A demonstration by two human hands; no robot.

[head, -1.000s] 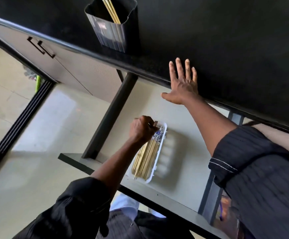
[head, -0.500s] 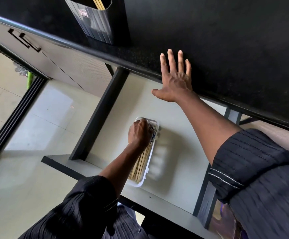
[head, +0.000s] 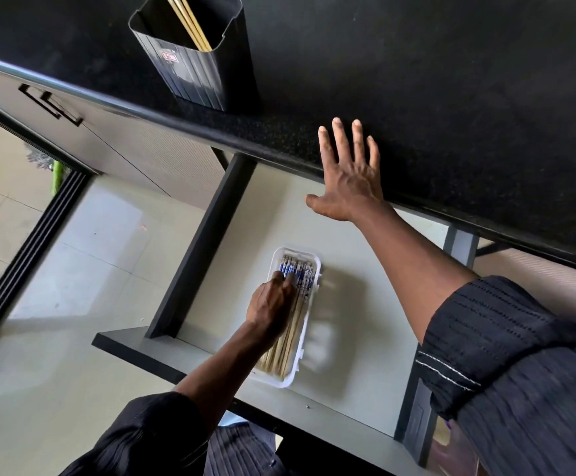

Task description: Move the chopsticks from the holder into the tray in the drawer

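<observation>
A black chopstick holder (head: 190,73) stands on the dark counter (head: 434,97) with a few yellow chopsticks (head: 190,25) left inside. Below, the open grey drawer (head: 358,341) holds a white tray (head: 293,251) with several wooden chopsticks (head: 302,280), their blue-patterned ends pointing towards the counter. My left hand (head: 269,304) is down in the tray, fingertips resting on top of those chopsticks, which lie flat. It covers their middle part. Fingers spread, my right hand (head: 348,180) lies flat on the counter's front edge and holds nothing.
A dark drawer side rail (head: 204,249) runs along the left of the drawer, and its front panel (head: 135,348) is nearest me. Cabinet doors with black handles (head: 53,104) sit at upper left. Pale tiled floor (head: 56,269) lies below.
My left hand has unclenched from a fist gripping the bundle to fingertips laid on chopsticks lying in the tray. The right hand stays on the counter edge. The view has shifted.
</observation>
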